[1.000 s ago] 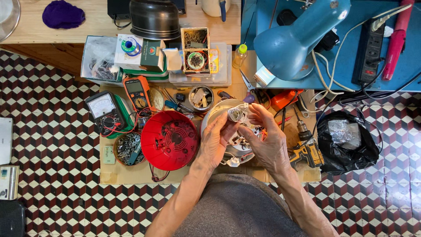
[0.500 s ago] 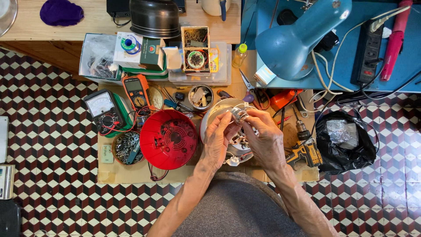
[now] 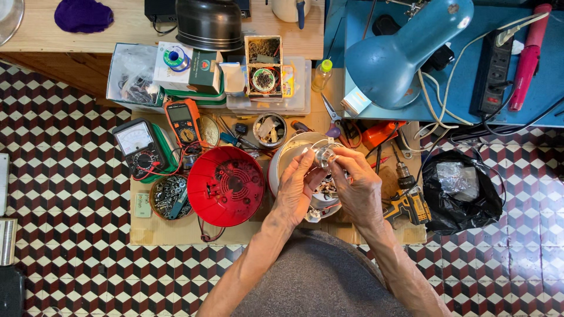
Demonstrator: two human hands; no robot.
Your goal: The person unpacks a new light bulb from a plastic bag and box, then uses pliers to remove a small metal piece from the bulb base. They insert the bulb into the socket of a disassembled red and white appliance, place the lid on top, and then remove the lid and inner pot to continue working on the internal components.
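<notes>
Gripped between both sets of fingers, the small metal part (image 3: 324,154) has been lifted slightly above the white housing (image 3: 288,161); left hand (image 3: 295,194) and right hand (image 3: 358,188) stay clamped on it.

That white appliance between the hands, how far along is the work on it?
Done: the red shell is off, lying open beside the white body. In hand: the left hand and right hand together hold a small metal part over the body. Left: loose parts in the bowl; the shell isn't back on yet.

A home repair workshop: multimeters (image 3: 141,148), cordless drill (image 3: 408,199), screw tub (image 3: 169,196), parts boxes (image 3: 263,73) on tiled floor (image 3: 64,141).
</notes>
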